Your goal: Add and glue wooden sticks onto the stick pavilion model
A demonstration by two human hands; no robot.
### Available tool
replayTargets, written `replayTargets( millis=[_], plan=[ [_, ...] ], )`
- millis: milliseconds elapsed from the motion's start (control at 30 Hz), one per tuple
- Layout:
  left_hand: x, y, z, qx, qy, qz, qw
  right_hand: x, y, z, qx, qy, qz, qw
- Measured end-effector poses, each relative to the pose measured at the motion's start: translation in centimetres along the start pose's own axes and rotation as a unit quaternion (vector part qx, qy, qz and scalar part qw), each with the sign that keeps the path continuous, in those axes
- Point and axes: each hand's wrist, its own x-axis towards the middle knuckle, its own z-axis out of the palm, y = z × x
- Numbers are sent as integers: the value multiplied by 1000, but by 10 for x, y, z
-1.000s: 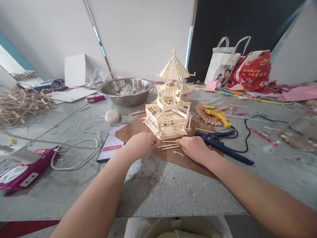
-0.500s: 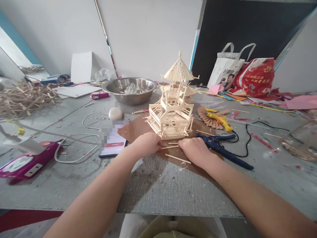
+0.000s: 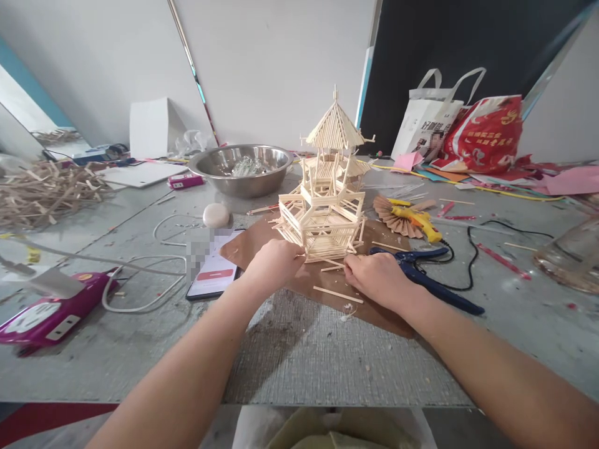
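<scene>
A pagoda model (image 3: 333, 209) built from thin pale wooden sticks stands upright on a brown board (image 3: 299, 288). My left hand (image 3: 277, 265) is closed, its fingertips at the front left corner of the model's base. At the front right corner, my right hand (image 3: 377, 274) is curled with thumb and fingers together. What lies between the fingertips of either hand is hidden. Short loose sticks lie between my hands, and another loose stick (image 3: 337, 294) rests nearer to me. Dark blue-handled cutters (image 3: 421, 271) lie just right of my right hand.
A yellow glue gun (image 3: 418, 221) lies by a folded paper fan (image 3: 395, 218). A phone (image 3: 213, 268) and a purple power strip (image 3: 60, 305) with white cables are on the left. Behind stands a steel bowl (image 3: 243, 181); bags (image 3: 486, 134) and a glass jar (image 3: 571, 255) are on the right.
Both hands have moved up and away from me to the model's front base corners, the right one also slightly rightward. The view has shifted a little.
</scene>
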Motion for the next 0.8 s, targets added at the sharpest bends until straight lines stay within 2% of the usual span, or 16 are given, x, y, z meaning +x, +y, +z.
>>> replayTargets(
  millis=[133,333,633,800],
  plan=[
    [2,0,2,-25,-12,4,1000,-1,0,1,-5,21,14,1000],
    [3,1,2,-64,-27,-19,997,2,1,8,-29,43,-13,999],
    [6,-5,7,-44,6,-8,999,4,2,7,-4,39,-24,999],
    [6,1,12,-9,39,-37,999,2,2,5,5,54,-22,998]
  ],
)
